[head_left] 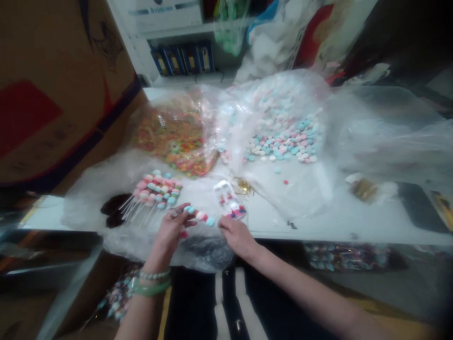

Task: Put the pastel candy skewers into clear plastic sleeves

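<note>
Bangle (152, 288) and beaded bracelet (155, 275): lower left, on the left wrist, clear of the fingers.
Row of pastel pieces (200, 215): centre, sloping slightly down to the right, held between both hands, presumably to keep it steady.
Left hand (176, 221): thumb and fingertips pinching the row's left end, remaining fingers loosely curled.
Right hand (233, 231): fingers pressed together at the row's right end, seemingly pinching its tip; a stick there is too small to make out.
Pile of skewers (157, 189): left of centre, sticks all pointing lower left, probably aligned for tidy stacking.
Dark item (115, 211): beside those sticks, identity unclear.
Glossy printed item (226, 196): just beyond the right hand, card or packet uncertain, likely laid there for easy sight.
Gold strips (244, 185): just past it, loosely bunched, apparently within easy reach.
Bag of orange and green pieces (177, 141): upper left of centre.
Bag of pastel discs (286, 141): upper right of centre, probably set back to free the near edge of the table (318, 224).
Blue boxes (184, 59): top, ranged on a shelf.
</note>
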Tool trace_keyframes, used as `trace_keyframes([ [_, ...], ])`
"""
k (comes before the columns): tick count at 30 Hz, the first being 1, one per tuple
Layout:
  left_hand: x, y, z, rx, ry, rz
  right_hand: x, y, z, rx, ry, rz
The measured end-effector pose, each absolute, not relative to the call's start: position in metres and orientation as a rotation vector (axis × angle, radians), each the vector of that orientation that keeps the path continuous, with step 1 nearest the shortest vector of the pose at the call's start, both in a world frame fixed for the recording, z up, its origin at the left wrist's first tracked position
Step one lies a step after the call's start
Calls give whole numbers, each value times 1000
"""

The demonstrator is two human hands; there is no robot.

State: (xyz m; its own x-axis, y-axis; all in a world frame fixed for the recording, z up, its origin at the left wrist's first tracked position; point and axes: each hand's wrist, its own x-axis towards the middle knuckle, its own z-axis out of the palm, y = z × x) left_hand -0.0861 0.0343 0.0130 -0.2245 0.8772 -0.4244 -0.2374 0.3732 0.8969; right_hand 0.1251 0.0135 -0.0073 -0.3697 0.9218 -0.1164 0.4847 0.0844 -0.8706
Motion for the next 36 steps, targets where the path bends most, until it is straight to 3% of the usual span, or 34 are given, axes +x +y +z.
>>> trace_keyframes([
  [12,-80,29,1,655,1442,1149,120,12,-19,-1428,-2104,1095],
  [28,-52,26,-33,712,1734,1308,85,25,-32,-1470,-1726,1234],
  [33,-54,18,-43,572,1521,1356,81,40,-22,-1515,-1771,1143],
  [36,-64,18,-34,402,1377,1375,88,43,-21,-1483,-1775,1301],
])
